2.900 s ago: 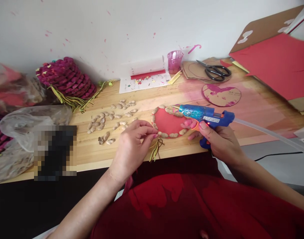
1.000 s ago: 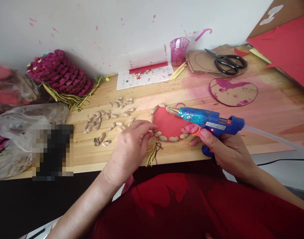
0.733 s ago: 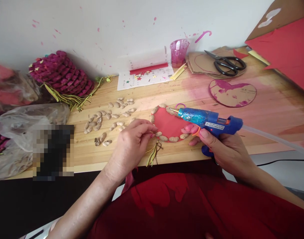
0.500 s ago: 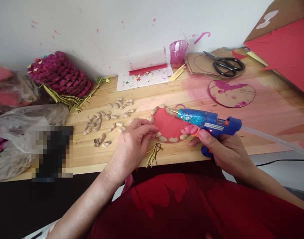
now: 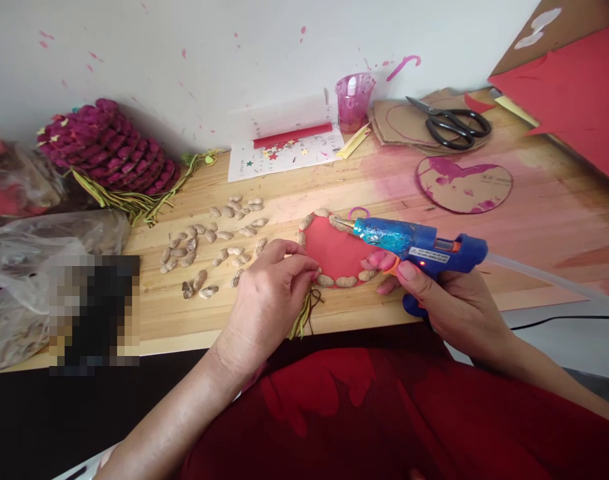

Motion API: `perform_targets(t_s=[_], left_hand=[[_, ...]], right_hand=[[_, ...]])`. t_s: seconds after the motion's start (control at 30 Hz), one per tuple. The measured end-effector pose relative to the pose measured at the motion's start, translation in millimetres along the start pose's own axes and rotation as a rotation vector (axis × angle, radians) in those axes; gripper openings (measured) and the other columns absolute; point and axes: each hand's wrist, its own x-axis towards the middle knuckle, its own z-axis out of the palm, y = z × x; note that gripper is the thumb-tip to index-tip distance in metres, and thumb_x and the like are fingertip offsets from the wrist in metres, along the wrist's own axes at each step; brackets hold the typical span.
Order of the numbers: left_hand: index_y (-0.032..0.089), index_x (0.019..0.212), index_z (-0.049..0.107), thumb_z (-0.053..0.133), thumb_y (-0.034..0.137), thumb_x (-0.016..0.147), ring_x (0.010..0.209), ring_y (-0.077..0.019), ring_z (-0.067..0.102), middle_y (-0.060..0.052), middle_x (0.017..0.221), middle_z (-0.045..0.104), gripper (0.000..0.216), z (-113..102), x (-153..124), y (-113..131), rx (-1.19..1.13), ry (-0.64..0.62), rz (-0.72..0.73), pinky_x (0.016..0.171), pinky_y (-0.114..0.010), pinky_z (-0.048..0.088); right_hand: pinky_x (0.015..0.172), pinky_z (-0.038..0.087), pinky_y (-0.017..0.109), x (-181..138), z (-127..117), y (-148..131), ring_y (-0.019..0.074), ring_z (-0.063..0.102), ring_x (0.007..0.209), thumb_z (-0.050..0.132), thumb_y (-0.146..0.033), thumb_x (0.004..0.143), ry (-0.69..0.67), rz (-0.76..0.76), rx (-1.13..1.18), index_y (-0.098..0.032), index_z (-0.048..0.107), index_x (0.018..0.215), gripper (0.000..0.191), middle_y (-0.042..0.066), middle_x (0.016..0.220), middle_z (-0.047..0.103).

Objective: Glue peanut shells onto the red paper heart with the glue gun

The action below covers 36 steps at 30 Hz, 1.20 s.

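A red piece (image 5: 329, 250) lies on the wooden table, its edge lined with several peanuts (image 5: 346, 282). At its lower left edge my left hand (image 5: 272, 283) is closed, thumb and fingertips pinched on a peanut that they mostly cover. My right hand (image 5: 449, 293) grips a blue hot glue gun (image 5: 399, 237), a finger by its orange trigger. The gun's metal nozzle points left above the peanuts at the piece's top edge, and a clear glue stick (image 5: 544, 273) sticks out behind. Green and dark strings (image 5: 304, 313) hang from the piece's near edge.
Loose peanuts (image 5: 184, 250) are spread to the left. A magenta scaly bundle (image 5: 109, 150) and plastic bags (image 5: 84, 247) stand beyond. At the back are a pink-stained cup (image 5: 353, 100), star confetti on paper (image 5: 239, 170), black scissors (image 5: 454, 127) and a cardboard heart (image 5: 464, 187).
My left fingertips have shifted slightly right onto the peanut at the lower left edge and now cover it. The glue gun stays nearly in place. The view has shifted a little.
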Motion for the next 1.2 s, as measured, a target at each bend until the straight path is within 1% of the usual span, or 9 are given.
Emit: perform_targets(t_s=[0.13, 0.3, 0.47, 0.6, 0.77, 0.87, 1.0, 1.1, 1.2], left_hand=[[0.022, 0.091, 0.078, 0.067, 0.012, 0.091, 0.087, -0.0153, 0.071, -0.005, 0.101, 0.073, 0.015, 1, 0, 0, 0.008, 0.0, 0.004, 0.078, -0.028, 0.06], [0.021, 0.09, 0.078, 0.066, 0.009, 0.091, 0.087, -0.0149, 0.071, -0.005, 0.101, 0.073, 0.017, 3, -1, -1, 0.009, 0.013, 0.014, 0.078, -0.028, 0.06], [0.022, 0.089, 0.077, 0.065, 0.011, 0.092, 0.085, -0.0147, 0.071, -0.004, 0.101, 0.073, 0.016, 4, -2, -2, 0.015, 0.027, 0.015, 0.077, -0.027, 0.06], [0.023, 0.088, 0.078, 0.066, 0.014, 0.092, 0.085, -0.0145, 0.072, -0.003, 0.101, 0.073, 0.015, 5, -3, -2, 0.005, 0.043, 0.02, 0.076, -0.027, 0.061], [0.023, 0.086, 0.078, 0.067, 0.012, 0.091, 0.085, -0.0141, 0.07, -0.002, 0.099, 0.072, 0.017, 5, -2, -4, 0.013, 0.023, 0.018, 0.073, -0.025, 0.059], [0.022, 0.085, 0.078, 0.066, 0.01, 0.091, 0.084, -0.0138, 0.069, -0.002, 0.097, 0.071, 0.018, 6, -3, -4, 0.026, 0.026, 0.024, 0.072, -0.025, 0.057], [0.021, 0.085, 0.078, 0.065, 0.012, 0.093, 0.083, -0.014, 0.068, -0.003, 0.097, 0.071, 0.018, 9, -4, -5, 0.057, 0.045, 0.033, 0.071, -0.025, 0.056], [0.021, 0.087, 0.079, 0.065, 0.014, 0.093, 0.085, -0.0139, 0.069, -0.003, 0.097, 0.071, 0.017, 9, -4, -7, 0.034, 0.053, 0.035, 0.072, -0.024, 0.056], [0.021, 0.094, 0.079, 0.065, 0.011, 0.094, 0.089, -0.0134, 0.07, -0.003, 0.098, 0.072, 0.018, 5, -6, -11, -0.069, 0.044, 0.03, 0.08, -0.024, 0.057]], right_hand=[[0.064, 0.055, 0.034, 0, -1, -1, 0.021, 0.07, 0.077, 0.063, -0.054, 0.097, 0.006, 0.008, -0.038, -0.03, 0.078, 0.098, 0.028, 0.003, 0.098, 0.076], [0.066, 0.056, 0.033, -1, -1, -4, 0.0208, 0.07, 0.078, 0.063, -0.053, 0.097, 0.001, -0.003, -0.024, -0.029, 0.077, 0.096, 0.027, 0.003, 0.096, 0.075], [0.066, 0.056, 0.035, 0, 1, -4, 0.0229, 0.071, 0.081, 0.063, -0.053, 0.097, 0.021, -0.005, -0.051, -0.03, 0.077, 0.096, 0.027, 0.003, 0.093, 0.075], [0.068, 0.057, 0.036, 0, 1, -2, 0.0228, 0.071, 0.08, 0.064, -0.053, 0.097, 0.022, -0.021, -0.046, -0.03, 0.078, 0.094, 0.028, 0.003, 0.096, 0.076], [0.059, 0.053, 0.031, -1, 2, -1, 0.0209, 0.071, 0.075, 0.066, -0.052, 0.096, 0.037, 0.007, -0.033, -0.03, 0.078, 0.096, 0.026, 0.002, 0.084, 0.076], [0.054, 0.051, 0.028, -2, 3, -1, 0.0188, 0.072, 0.075, 0.067, -0.05, 0.096, 0.036, 0.021, -0.013, -0.029, 0.077, 0.1, 0.024, 0.002, 0.088, 0.078], [0.057, 0.053, 0.028, -2, 4, 1, 0.0186, 0.073, 0.077, 0.067, -0.05, 0.096, 0.038, 0.032, -0.001, -0.027, 0.076, 0.1, 0.026, 0.003, 0.098, 0.078], [0.062, 0.056, 0.031, -1, 4, 3, 0.0197, 0.072, 0.076, 0.067, -0.052, 0.096, 0.032, 0.018, 0.031, -0.025, 0.076, 0.1, 0.028, 0.004, 0.095, 0.077], [0.07, 0.059, 0.034, 0, 3, 5, 0.021, 0.072, 0.08, 0.066, -0.052, 0.096, 0.018, 0.001, 0.059, -0.024, 0.075, 0.1, 0.029, 0.005, 0.094, 0.076]])
